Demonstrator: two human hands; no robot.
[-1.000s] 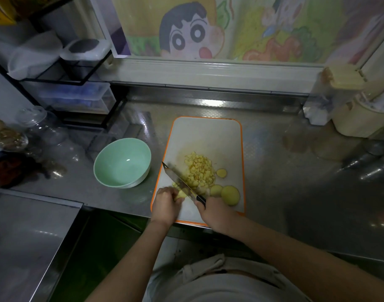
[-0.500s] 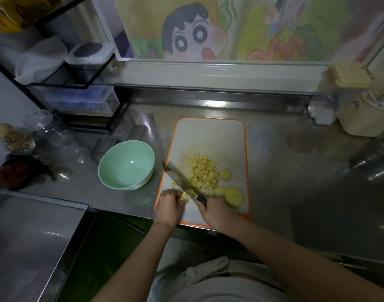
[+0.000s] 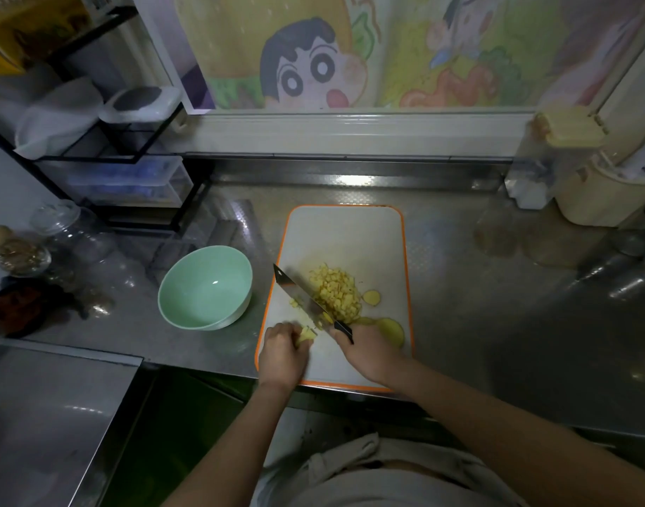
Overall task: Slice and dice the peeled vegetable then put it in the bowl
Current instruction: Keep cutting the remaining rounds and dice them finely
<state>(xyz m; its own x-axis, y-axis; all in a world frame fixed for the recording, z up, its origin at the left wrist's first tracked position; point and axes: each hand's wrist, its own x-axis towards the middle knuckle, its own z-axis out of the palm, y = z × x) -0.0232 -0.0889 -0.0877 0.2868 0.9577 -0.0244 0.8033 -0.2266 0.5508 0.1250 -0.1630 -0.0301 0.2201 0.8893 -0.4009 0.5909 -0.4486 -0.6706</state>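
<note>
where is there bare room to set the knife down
The far half of the cutting board, beyond the diced pile, is bare. So is the steel counter right of the board. The board's near end is crowded: left hand holding a vegetable piece, right hand, knife, round slices.

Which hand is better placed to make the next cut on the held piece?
Right. The right hand grips the knife, its blade beside the yellow piece that the left hand holds on the cutting board.
</note>
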